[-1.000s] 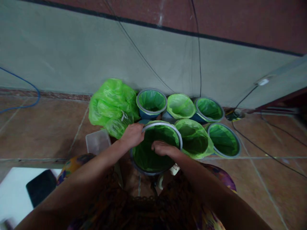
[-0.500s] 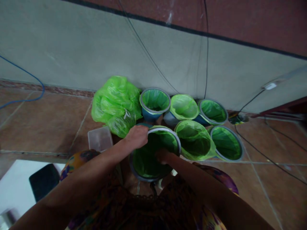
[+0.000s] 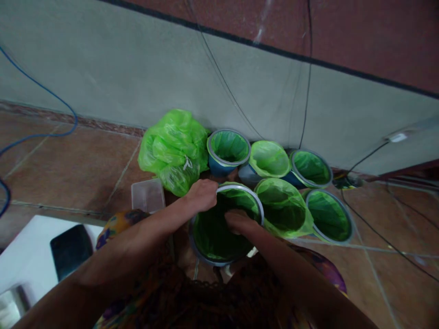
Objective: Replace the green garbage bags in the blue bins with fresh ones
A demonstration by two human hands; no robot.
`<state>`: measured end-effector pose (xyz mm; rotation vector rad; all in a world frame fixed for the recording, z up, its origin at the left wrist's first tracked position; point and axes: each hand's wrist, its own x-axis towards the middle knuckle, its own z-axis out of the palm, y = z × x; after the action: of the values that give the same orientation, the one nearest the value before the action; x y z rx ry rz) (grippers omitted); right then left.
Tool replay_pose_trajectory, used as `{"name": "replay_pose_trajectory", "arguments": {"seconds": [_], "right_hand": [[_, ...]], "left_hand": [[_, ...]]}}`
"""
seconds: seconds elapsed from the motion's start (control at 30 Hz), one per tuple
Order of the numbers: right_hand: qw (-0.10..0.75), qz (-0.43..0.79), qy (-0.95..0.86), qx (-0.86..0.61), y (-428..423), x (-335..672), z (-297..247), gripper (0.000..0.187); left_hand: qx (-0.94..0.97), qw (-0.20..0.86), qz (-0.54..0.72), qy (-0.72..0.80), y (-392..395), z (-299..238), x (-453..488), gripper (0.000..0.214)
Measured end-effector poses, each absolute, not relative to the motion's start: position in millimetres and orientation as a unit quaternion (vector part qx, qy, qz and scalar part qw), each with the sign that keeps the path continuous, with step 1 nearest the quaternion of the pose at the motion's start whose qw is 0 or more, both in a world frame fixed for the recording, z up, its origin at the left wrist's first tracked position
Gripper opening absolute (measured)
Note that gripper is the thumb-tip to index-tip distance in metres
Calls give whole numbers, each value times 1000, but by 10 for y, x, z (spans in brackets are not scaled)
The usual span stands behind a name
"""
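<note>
Directly in front of me stands a round trash bin with a grey rim, lined with a green trash bag. My left hand is closed over the bin's left rim, fingers curled round it. Down inside the bin, against the liner, is my right hand; its fingers are in shadow and partly hidden. Touching the bin on the right is another bin with a loose green bag draped over its edge.
More lined bins stand in two rows by the wall. A full, knotted green bag lies left of them, near a clear plastic box. A dark phone rests on a white surface. Cables cross the floor at right.
The view has shifted slightly, so the bins sit a little further right and lower. My left hand stays on the rim, and my right hand has come up slightly inside the bin.
</note>
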<state>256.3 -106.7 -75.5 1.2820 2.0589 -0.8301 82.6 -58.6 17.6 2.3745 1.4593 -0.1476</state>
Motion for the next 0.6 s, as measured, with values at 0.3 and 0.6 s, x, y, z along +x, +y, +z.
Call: {"name": "replay_pose_trajectory", "arguments": {"seconds": [0.3, 0.6], "right_hand": [[235, -209, 776, 546, -1080, 2519, -626, 36], [230, -212, 687, 655, -813, 2571, -939, 47]], "left_hand": [[808, 162, -69, 563, -544, 138, 792, 29], [828, 190, -57, 524, -594, 188, 881, 28]]}}
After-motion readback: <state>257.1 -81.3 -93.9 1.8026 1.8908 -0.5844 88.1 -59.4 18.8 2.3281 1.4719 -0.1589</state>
